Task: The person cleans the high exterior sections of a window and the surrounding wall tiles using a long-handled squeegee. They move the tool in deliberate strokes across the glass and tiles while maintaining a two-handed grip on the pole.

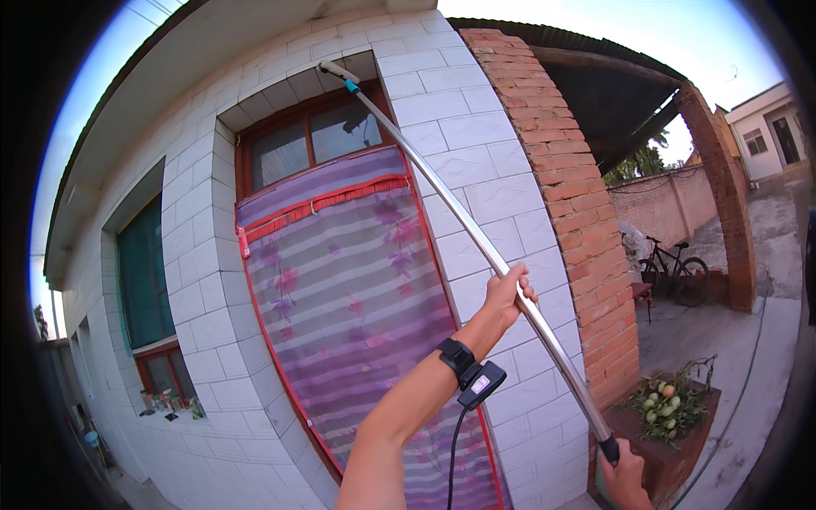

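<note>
A long metal pole [456, 204] slants from lower right to upper left. My left hand [510, 294] grips its shaft around the middle, and my right hand [621, 468] holds the dark grip at its lower end. At the top, past a blue collar, a pale cleaning head [339, 71] is up at the tiled recess over the doorway. Just below that head is a transom window [344, 131] in a red-brown wooden frame. A sheer striped curtain [363, 319] with flowers and red trim hangs in the doorway. Whether the head touches the tiles I cannot tell.
White tiles cover the wall [484, 166], beside a red brick pillar [567, 191]. Green tomatoes and one reddish one [663, 401] lie with leaves on a brown surface at lower right. A bicycle [676, 264] stands under the shelter. Small items line the left windowsill [175, 414].
</note>
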